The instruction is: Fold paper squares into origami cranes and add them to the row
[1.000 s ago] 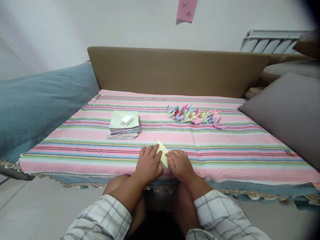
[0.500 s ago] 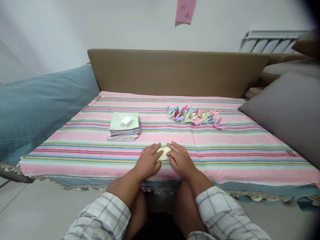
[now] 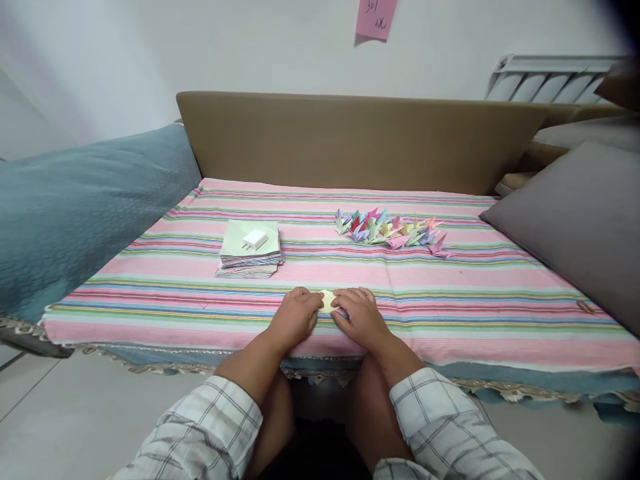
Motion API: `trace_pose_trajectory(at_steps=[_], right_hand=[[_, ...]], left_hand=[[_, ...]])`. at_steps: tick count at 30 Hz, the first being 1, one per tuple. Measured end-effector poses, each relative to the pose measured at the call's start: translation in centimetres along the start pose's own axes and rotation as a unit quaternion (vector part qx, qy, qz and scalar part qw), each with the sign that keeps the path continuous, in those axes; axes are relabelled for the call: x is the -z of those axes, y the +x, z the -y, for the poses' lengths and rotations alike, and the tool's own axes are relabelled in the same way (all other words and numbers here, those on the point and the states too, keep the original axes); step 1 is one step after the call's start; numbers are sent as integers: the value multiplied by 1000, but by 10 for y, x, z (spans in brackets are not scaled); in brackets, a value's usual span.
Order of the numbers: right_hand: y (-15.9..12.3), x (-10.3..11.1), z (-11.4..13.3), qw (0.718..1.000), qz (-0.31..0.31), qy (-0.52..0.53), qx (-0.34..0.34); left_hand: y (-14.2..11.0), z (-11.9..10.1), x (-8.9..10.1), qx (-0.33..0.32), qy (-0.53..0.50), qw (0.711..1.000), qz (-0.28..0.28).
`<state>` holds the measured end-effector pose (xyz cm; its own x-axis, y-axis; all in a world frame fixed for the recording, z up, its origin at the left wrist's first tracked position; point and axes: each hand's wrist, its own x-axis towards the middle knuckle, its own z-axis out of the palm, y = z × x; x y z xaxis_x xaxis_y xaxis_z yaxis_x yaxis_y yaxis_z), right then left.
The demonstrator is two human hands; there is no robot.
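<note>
A small pale yellow piece of folded paper (image 3: 328,302) lies on the striped cloth (image 3: 475,280), near the front edge. My left hand (image 3: 295,318) is closed on its left end, fingers bent and pressing down. On the right end, my right hand (image 3: 361,316) presses with its fingers, the thumb a little below. Both hands cover the ends of the paper, so only its middle shows. Beyond my left hand stands a stack of square paper (image 3: 249,263) with a white charger plug (image 3: 255,239) on top. Several folded paper cranes (image 3: 390,230) sit in rows beyond my right hand.
A brown backboard (image 3: 350,140) runs along the far side. A blue-covered armrest (image 3: 95,193) bounds the left, and a grey cushion (image 3: 575,207) leans at the right. A small brown object (image 3: 585,307) lies near the cushion. A pink note (image 3: 376,20) hangs on the wall.
My left fingers have drawn in and bent over the paper, and the left thumb has tucked in. The right fingers have curled closer together. Less of the yellow paper shows. The view has shifted slightly.
</note>
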<state>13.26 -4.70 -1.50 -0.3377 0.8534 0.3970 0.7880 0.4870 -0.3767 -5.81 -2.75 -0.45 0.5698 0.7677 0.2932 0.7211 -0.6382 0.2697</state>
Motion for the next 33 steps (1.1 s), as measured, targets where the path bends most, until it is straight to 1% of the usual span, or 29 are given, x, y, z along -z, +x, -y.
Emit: trace_pose_trajectory(at_steps=[3, 12, 20, 26, 33], right_hand=[[2, -1, -1, 1000, -3, 3, -9], [2, -1, -3, 999, 11, 27, -24], [2, 0, -2, 999, 11, 35, -33], [3, -1, -2, 999, 9, 35, -39], [7, -2, 1, 997, 10, 31, -64]], left_hand=[[0, -4, 4, 31, 2, 1000, 2], [3, -4, 6, 73, -12, 997, 8], [6, -5, 7, 86, -22, 996, 20], [6, -5, 3, 89, -11, 996, 7], [6, -2, 0, 71, -2, 997, -13]])
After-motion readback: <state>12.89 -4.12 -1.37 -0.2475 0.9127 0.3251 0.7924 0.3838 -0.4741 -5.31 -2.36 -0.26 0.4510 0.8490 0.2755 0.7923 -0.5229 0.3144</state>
